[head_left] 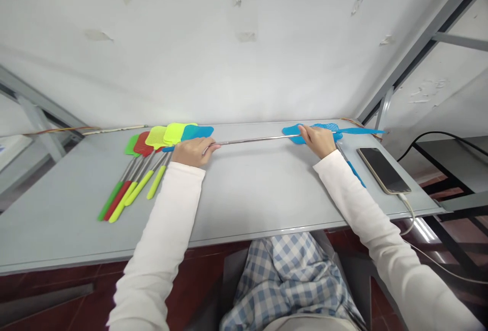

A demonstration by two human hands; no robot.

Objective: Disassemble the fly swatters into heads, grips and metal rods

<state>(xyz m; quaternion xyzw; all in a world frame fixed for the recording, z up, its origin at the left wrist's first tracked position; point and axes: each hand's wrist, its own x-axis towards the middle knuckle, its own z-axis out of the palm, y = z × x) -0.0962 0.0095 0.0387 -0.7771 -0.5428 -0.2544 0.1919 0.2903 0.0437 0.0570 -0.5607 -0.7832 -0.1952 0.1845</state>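
Note:
A blue fly swatter (259, 139) with a thin metal rod is stretched level across the table between my two hands. My left hand (192, 151) is closed around its handle end, and a bit of blue handle shows to the left of the fist. Near the head, my right hand (320, 141) grips the rod; the blue head, seen almost edge-on, sticks out to the right. Beneath and behind the right hand lie other blue swatters (293, 130), one with its blue handle (356, 174) pointing toward me.
At the left, several green, red, yellow and blue fly swatters (154, 140) lie fanned out and overlapping on the grey table (259, 193). A phone (383, 170) with a white cable (409, 209) rests at the right. Behind stands a white wall (247, 77) with tape scraps.

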